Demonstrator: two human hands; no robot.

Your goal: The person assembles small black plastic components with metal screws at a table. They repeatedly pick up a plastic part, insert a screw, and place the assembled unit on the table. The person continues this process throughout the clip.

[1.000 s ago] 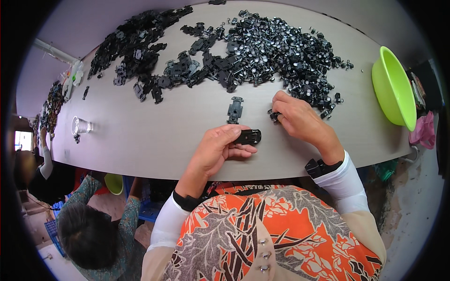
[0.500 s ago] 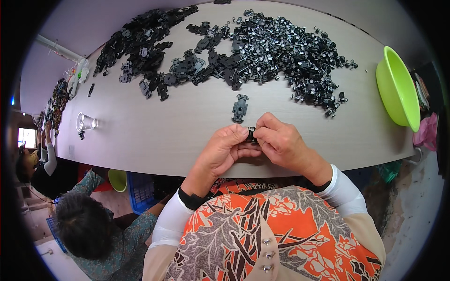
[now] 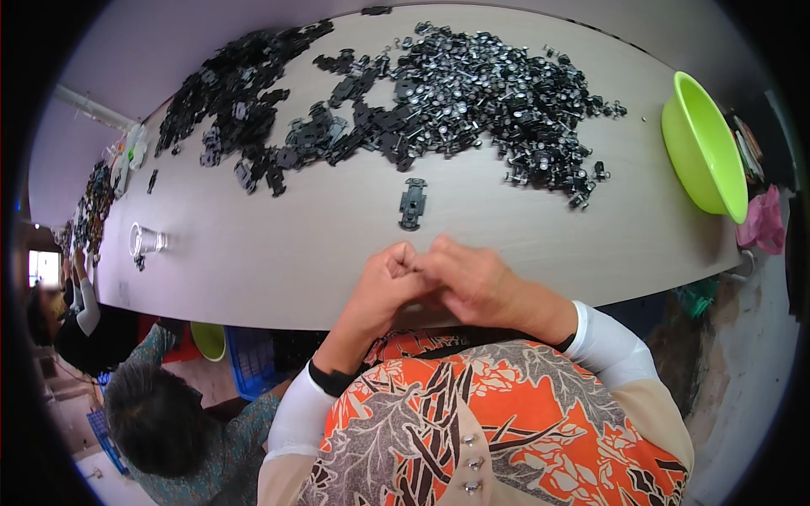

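My left hand (image 3: pixel 384 285) and my right hand (image 3: pixel 472 282) meet above the table's near edge, both with curled fingers. Their fingertips press together, and whatever is between them is hidden by the knuckles. Just beyond my hands lies a single dark grey toy-car chassis (image 3: pixel 413 205), lengthwise on the table and touched by neither hand. Farther off is a wide heap of small wheel-and-axle pieces (image 3: pixel 472 93), black with shiny silver wheels. To its left spreads a pile of dark chassis plates (image 3: pixel 224 93), some scattered toward the middle.
A lime-green basin (image 3: pixel 704 152) stands tilted at the right end of the table (image 3: pixel 278 278). On the left are a clear plastic cup (image 3: pixel 147 241) and a small dark piece (image 3: pixel 152 180). Another person (image 3: pixel 160 422) sits close on my left, near a blue crate (image 3: pixel 251 363).
My fingers have curled inward, hiding the small black piece that showed between them. The whole view has shifted slightly; the lone chassis stays on the table.
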